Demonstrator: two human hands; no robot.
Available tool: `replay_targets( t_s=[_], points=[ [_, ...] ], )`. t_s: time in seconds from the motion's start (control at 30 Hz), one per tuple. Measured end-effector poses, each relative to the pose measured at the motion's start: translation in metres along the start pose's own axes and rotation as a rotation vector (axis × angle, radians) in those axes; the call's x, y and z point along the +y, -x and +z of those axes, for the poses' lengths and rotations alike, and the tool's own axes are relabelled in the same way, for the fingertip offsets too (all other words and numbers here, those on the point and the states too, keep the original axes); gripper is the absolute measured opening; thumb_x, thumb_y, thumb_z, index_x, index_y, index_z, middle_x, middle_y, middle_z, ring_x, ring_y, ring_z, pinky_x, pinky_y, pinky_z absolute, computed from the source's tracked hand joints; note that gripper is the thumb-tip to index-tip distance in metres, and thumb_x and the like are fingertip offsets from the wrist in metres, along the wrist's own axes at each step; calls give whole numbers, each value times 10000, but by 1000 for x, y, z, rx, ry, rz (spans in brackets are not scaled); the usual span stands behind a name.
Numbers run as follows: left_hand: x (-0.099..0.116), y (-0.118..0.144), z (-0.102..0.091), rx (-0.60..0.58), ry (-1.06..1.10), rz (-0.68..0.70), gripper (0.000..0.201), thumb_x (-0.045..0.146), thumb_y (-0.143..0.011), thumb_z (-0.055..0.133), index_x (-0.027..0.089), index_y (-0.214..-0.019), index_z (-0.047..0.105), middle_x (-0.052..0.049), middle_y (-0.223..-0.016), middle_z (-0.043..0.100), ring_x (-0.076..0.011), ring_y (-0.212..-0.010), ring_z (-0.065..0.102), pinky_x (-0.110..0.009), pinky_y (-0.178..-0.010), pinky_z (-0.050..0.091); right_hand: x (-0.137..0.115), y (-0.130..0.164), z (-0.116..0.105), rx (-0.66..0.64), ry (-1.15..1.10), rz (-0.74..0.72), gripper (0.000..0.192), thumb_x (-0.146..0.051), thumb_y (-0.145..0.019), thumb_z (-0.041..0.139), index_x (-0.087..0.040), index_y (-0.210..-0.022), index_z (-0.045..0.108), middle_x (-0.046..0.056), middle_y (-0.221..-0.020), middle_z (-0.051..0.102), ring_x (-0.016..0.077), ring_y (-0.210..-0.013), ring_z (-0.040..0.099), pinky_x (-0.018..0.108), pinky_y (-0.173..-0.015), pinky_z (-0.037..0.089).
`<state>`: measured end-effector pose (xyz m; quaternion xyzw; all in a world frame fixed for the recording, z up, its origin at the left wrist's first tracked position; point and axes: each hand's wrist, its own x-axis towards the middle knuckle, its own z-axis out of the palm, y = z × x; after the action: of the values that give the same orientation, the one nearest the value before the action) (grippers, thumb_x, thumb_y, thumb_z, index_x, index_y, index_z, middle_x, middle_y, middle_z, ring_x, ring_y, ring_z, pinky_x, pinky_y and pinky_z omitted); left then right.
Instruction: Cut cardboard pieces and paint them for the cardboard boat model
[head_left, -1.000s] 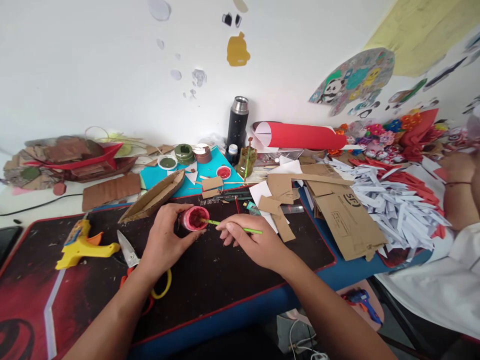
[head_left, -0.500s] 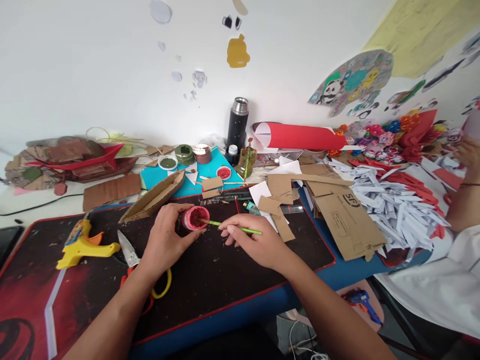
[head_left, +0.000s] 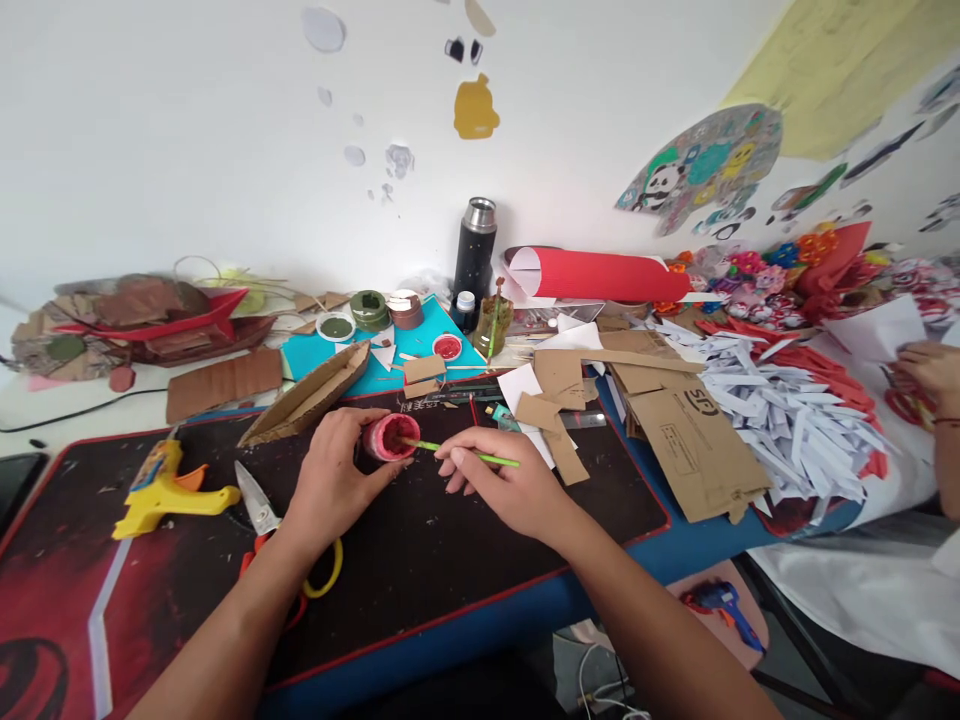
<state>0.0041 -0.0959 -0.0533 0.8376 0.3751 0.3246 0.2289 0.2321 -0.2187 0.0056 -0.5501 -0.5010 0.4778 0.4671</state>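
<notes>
On the dark mat (head_left: 450, 560) our left hand (head_left: 330, 485) is closed around a tilted pot (head_left: 388, 438) of red paint near the mat's far edge; our right hand (head_left: 510, 490) pinches a green brush (head_left: 465, 454), tip inside it. Behind stand a flask (head_left: 475, 245), green and brown jars (head_left: 369, 307), a red-filled lid (head_left: 448, 346).

Brush (head_left: 465, 453) tip hidden inside paint pot (head_left: 388, 437).

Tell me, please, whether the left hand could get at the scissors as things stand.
Probably yes, once free: the scissors lie uncovered on the mat right beside the left hand, but that hand now holds the red paint pot.
</notes>
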Motion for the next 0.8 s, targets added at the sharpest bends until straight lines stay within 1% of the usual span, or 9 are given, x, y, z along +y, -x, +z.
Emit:
replay_targets(
  t_s=[0.17,0.23,0.33,0.43,0.53,0.6,0.7,0.8],
  points=[
    [1,1,0,3,20,-38,449,526,-896,786,272,-1248,673,-99,-1196,762,-363,-1130,724,-521,-982,590,5,-9,12,-11,-56,-7,247,-369,-1081,629,-199,-1126,802,46,-930,798,161,-739,790,270,-668,591],
    [2,0,-2,4,27,-67,470,545,-893,786,275,-1260,671,-100,-1227,764,-364,-1164,727,-523,-1009,587,9,-14,12,-2,-125,0,273,-407,-1057,678,-209,-1211,784,38,-932,798,160,-725,787,271,-657,589],
    [6,-4,-6,0,48,-131,499,573,-889,773,274,-1273,663,-105,-1276,766,-362,-1207,725,-528,-1060,572,13,-18,8,-5,-251,14,437,-468,-1003,765,-230,-1367,720,29,-948,804,163,-705,791,271,-635,594],
    [12,-9,-13,-13,75,-216,529,593,-866,763,266,-1268,657,-98,-1270,778,-345,-1181,740,-512,-1076,567,19,-16,6,-4,-317,31,549,-513,-969,808,-232,-1422,676,14,-919,799,159,-674,788,261,-613,590],
    [16,-13,-23,-27,95,-294,537,620,-863,755,262,-1250,653,-82,-1232,798,-319,-1129,760,-478,-1049,579,29,-9,9,38,-353,38,534,-570,-966,794,-204,-1341,696,5,-859,780,157,-621,771,245,-560,562],
    [17,-17,-30,-29,80,-332,552,646,-856,753,264,-1241,651,-77,-1202,810,-317,-1098,772,-470,-1014,593,38,-1,15,35,-370,59,532,-608,-969,777,-197,-1301,716,10,-837,775,165,-616,769,251,-554,557],
    [14,-29,-36,-49,75,-348,604,653,-829,773,263,-1269,633,-89,-1234,813,-324,-1122,779,-474,-1012,600,53,12,30,-22,-399,122,525,-645,-963,769,-181,-1208,741,11,-796,756,161,-596,747,248,-548,536],
    [7,-56,-33,-65,145,-329,675,656,-822,793,252,-1319,581,-123,-1338,792,-324,-1236,760,-472,-1073,582,65,25,49,-114,-393,195,526,-650,-951,770,-175,-1175,753,-7,-754,722,144,-567,705,239,-547,513]
  ],
)
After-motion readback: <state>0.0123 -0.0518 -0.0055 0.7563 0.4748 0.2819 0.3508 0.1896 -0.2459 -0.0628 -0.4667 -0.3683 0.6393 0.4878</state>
